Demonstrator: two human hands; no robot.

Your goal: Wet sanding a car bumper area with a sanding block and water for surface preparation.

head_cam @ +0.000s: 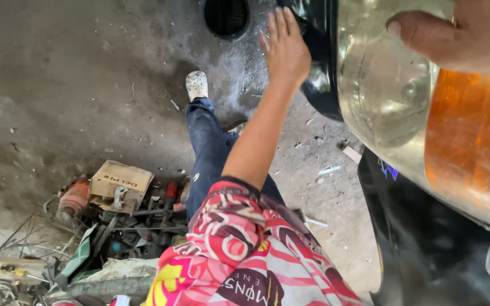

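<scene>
The grey, dusty concrete floor fills the left and far part of the scene, stained dark towards the middle. On the right stands a black vehicle body, and mounted on it is a large headlamp unit with a clear glass lens and an amber plastic section; its long axis runs from far left to near right, slanting down the right side of the view. The person's left arm, in a pink and red patterned sleeve, stretches away from the near edge, and the left hand lies flat with fingers extended and released against the black edge just left of the clear lens, gripping nothing. The right hand comes in at the far right corner and rests on top of the headlamp, thumb laid on the clear glass; the remaining fingers are out of frame, so whether they clasp the lamp cannot be told. The lamp thus sits between the two hands, the right hand on it and the left beside it. Below the left arm a leg in blue jeans ends in a white perforated shoe. At the near left lies a heap of metal tools and wires, with a torn brown cardboard box and a reddish cylindrical part.
</scene>
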